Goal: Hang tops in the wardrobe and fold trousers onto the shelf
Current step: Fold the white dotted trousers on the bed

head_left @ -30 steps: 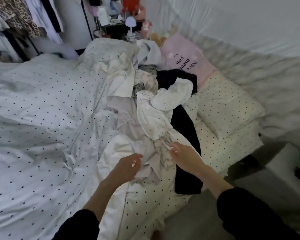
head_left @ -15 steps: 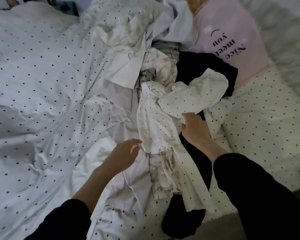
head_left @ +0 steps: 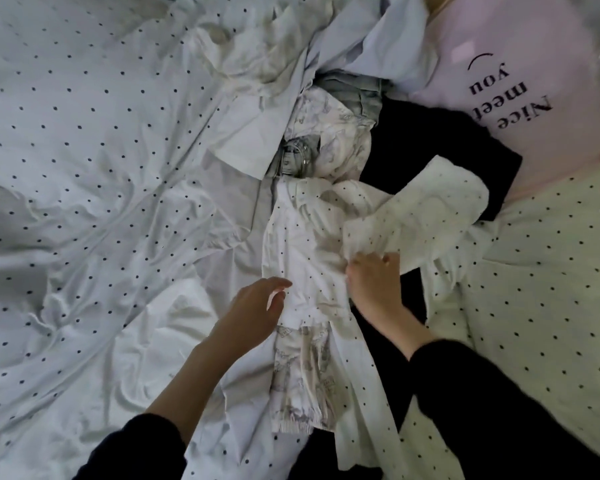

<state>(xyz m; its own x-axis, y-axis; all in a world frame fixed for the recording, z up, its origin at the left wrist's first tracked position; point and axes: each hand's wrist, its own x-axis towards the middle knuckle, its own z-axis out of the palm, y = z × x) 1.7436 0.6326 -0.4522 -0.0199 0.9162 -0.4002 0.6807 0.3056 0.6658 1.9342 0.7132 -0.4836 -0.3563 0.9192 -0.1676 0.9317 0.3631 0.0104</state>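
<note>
1. Right hand: fingers curled into the crumpled edge of the dotted top, gripping a fold of its thin white cloth. Dark sleeve covers the forearm.
2. Left hand: fingers relaxed and spread, holding nothing, at the left edge of the same top; whether it touches the cloth cannot be told.
3. Dotted top: white, small dark dots, heavily creased; lies lengthwise in the middle of the bed, one sleeve bunched toward the right.
4. Printed garment: pale cloth with grey line drawings and a ribbed hem, partly under the dotted top.
5. Black garment: plain, dark, lying beneath and to the right of the top.
6. Jeans: light grey denim, folded waistband visible, beyond the top in the pile.
7. Pale blue shirt: smooth cloth, at the far end of the pile.
8. Pink pillow: black lettering, far right.
9. Duvet: white, dotted, wrinkled, covering the bed's left side.
</note>
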